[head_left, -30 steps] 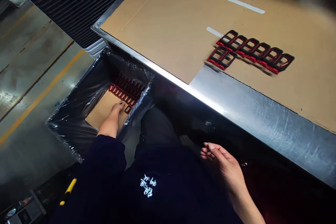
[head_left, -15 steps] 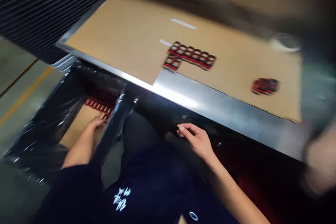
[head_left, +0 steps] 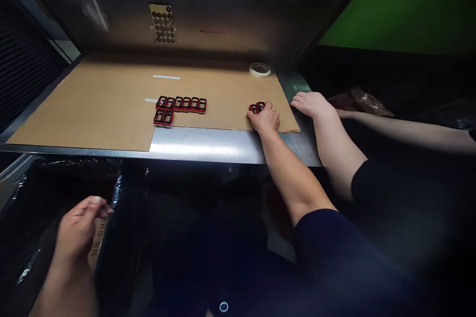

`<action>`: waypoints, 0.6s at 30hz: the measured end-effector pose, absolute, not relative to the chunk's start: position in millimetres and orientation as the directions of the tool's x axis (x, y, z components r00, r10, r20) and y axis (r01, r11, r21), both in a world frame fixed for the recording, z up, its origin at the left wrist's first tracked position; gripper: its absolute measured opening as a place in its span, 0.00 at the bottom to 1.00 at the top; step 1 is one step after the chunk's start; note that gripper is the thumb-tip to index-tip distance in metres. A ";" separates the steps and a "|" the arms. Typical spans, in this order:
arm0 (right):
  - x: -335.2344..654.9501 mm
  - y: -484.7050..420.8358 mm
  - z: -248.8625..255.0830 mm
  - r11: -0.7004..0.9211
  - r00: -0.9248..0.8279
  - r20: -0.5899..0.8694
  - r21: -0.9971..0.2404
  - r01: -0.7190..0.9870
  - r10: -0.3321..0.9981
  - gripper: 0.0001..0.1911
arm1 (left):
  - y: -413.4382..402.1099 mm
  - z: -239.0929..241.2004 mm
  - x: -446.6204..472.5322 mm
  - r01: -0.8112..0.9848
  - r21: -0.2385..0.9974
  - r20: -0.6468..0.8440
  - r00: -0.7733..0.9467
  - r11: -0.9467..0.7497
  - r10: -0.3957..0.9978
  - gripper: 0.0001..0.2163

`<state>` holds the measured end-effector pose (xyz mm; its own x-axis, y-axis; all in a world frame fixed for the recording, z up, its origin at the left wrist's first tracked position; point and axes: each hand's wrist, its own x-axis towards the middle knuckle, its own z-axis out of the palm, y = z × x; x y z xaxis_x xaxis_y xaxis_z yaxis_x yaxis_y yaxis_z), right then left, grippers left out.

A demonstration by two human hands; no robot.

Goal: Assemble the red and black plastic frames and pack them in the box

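Observation:
My right hand (head_left: 265, 118) is at the right part of the cardboard sheet, its fingers closed around a small cluster of red-and-black rectangular frames (head_left: 257, 107); the hand partly covers them. More of these frames (head_left: 186, 104) lie in a row near the sheet's middle, with two others (head_left: 163, 117) just below the row's left end. Over the box lined with black plastic (head_left: 40, 237) at lower left is my left hand (head_left: 78, 228), slightly blurred. Its thumb and fingers are curled together, and nothing shows between them. The box's contents are mostly hidden.
The cardboard (head_left: 92, 109) covers much of a metal bench (head_left: 201, 142). A tape roll (head_left: 260, 70) sits at its back right. Round dark stickers on a sheet (head_left: 162, 24) are on the back panel. Another person's hand (head_left: 308, 104) rests close by on the right.
My right hand has reached forward and right onto the frame cluster. My left hand has come up out of the box. The view has swung toward the right.

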<state>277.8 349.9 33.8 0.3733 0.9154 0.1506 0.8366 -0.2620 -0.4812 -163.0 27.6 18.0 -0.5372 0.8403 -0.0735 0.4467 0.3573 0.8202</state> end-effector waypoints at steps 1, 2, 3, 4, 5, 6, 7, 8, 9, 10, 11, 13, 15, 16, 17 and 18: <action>270.5 340.8 33.8 -0.232 0.352 0.162 -0.495 0.837 0.922 0.38 | 24.6 20.3 -149.5 0.356 0.877 -0.116 -0.495 0.323 0.861 0.21; 260.1 325.2 33.4 -0.170 0.304 0.191 -0.510 0.843 0.933 0.36 | 25.4 21.8 -129.4 0.232 0.927 -0.174 -0.429 0.294 0.886 0.22; 246.6 303.5 32.1 -0.101 0.247 0.219 -0.522 0.847 0.944 0.36 | 29.6 22.7 -104.0 0.092 0.957 -0.222 -0.379 0.276 0.898 0.23; 231.0 276.5 29.9 0.067 0.127 0.310 -0.546 0.835 0.942 0.38 | 36.7 23.3 -75.0 -0.079 0.967 -0.256 -0.345 0.244 0.903 0.25; 214.4 245.7 27.1 0.258 -0.019 0.401 -0.551 0.794 0.916 0.39 | 45.8 23.6 -45.1 -0.256 0.944 -0.282 -0.303 0.207 0.910 0.29; 198.4 213.1 24.2 0.419 -0.148 0.473 -0.542 0.729 0.869 0.40 | 55.8 23.4 -16.9 -0.409 0.893 -0.311 -0.254 0.189 0.916 0.32; 184.3 181.0 21.7 0.535 -0.250 0.517 -0.526 0.661 0.819 0.41 | 65.5 22.7 7.4 -0.532 0.827 -0.338 -0.213 0.181 0.917 0.34; 173.3 151.5 19.9 0.601 -0.323 0.532 -0.513 0.613 0.783 0.43 | 73.7 21.5 26.2 -0.622 0.763 -0.361 -0.185 0.175 0.914 0.33; 165.9 126.7 19.1 0.638 -0.356 0.546 -0.506 0.581 0.758 0.44 | 79.3 19.9 39.0 -0.673 0.722 -0.385 -0.198 0.160 0.901 0.30; 162.5 107.6 19.3 0.655 -0.370 0.553 -0.513 0.555 0.747 0.44 | 81.9 18.2 45.7 -0.707 0.687 -0.422 -0.201 0.167 0.884 0.27; 162.7 94.5 20.3 0.660 -0.381 0.544 -0.542 0.521 0.747 0.46 | 81.5 16.8 47.3 -0.730 0.655 -0.462 -0.179 0.198 0.869 0.24; 172.2 83.8 23.5 0.609 -0.390 0.471 -0.671 0.424 0.791 0.50 | 74.2 15.1 39.9 -0.744 0.590 -0.525 -0.058 0.314 0.849 0.21; 187.3 85.4 26.4 0.468 -0.428 0.325 -0.837 0.285 0.843 0.54 | 63.4 14.8 27.7 -0.730 0.534 -0.527 0.106 0.426 0.843 0.21; 194.3 87.5 27.1 0.377 -0.464 0.248 -0.902 0.210 0.850 0.55 | 58.2 14.7 22.6 -0.721 0.518 -0.511 0.170 0.460 0.842 0.21; 199.7 89.4 27.2 0.293 -0.506 0.186 -0.946 0.139 0.842 0.56 | 53.6 14.5 19.1 -0.712 0.510 -0.494 0.218 0.483 0.842 0.22; 202.9 90.6 26.7 0.225 -0.546 0.148 -0.971 0.076 0.824 0.56 | 49.5 14.0 17.2 -0.704 0.507 -0.479 0.251 0.498 0.841 0.22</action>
